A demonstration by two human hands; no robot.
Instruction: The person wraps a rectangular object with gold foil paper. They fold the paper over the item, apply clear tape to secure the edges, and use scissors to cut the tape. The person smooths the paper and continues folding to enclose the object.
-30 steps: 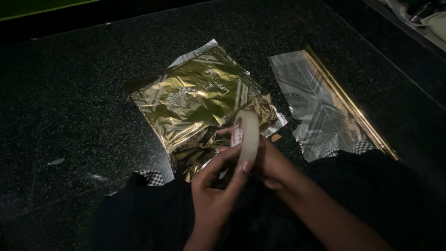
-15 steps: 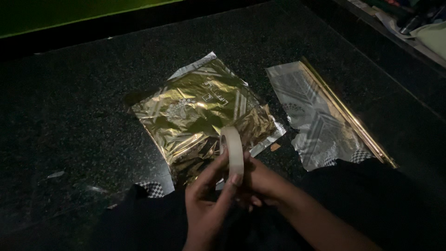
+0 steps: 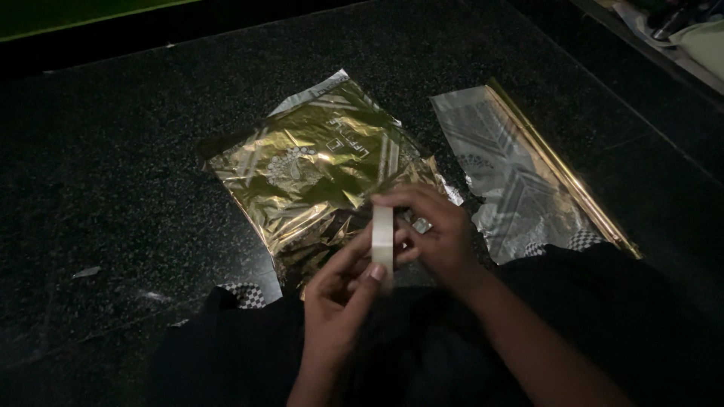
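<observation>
Both my hands hold a pale roll of tape [image 3: 383, 238] edge-on above my lap. My left hand [image 3: 339, 298] grips its lower rim from below. My right hand [image 3: 434, 234] curls over the top and right side, fingertips on the roll. Just beyond them lies a parcel wrapped in crinkled gold foil paper [image 3: 313, 173] on the dark speckled floor.
A second sheet of silver and gold patterned foil paper [image 3: 520, 177] lies to the right, one long edge rolled. Dark cloth [image 3: 603, 316] covers my lap. Small paper scraps [image 3: 87, 271] lie at the left. Cluttered items [image 3: 679, 30] sit at the top right corner.
The tape roll has turned from showing its face to edge-on. My right hand has come up from behind the roll and now wraps over its top.
</observation>
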